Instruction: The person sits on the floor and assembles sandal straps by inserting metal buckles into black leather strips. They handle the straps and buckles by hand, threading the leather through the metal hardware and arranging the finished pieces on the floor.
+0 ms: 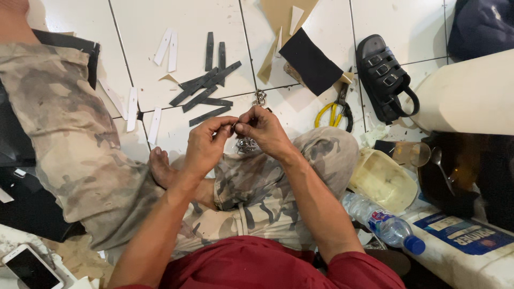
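With the pile of dark strips (206, 85) on the white tiled floor (321, 32) as the landmark, the scene ran like this. Far to the left of the pile and much nearer the person, a smartphone (31, 267) lay face up beside the camouflage-trousered leg. Just left of the pile lay several white strips (155, 126), scattered and apart from one another.

Directly on the near side of the pile, the left hand (206, 147) and right hand (265, 131) met fingertip to fingertip, both closed in a pinch on a small metal chain piece (247, 143). The chain hung down between the hands, over the knee, its long axis roughly vertical in the view; a further metal bit (260, 97) showed just beyond the right fingers. Both hands were equally close to it, the left thumb and forefinger gripping from the left, the right from the right. What exactly was pinched at the fingertips was too small to tell.

Right of the pile lay a black square sheet (309, 61) on tan card, then yellow-handled scissors (334, 112), then a black buckled sandal (384, 75). Further right and nearer stood a cream plastic container (383, 182) and a capped water bottle (383, 222). Nothing stood between the hands and the chain.
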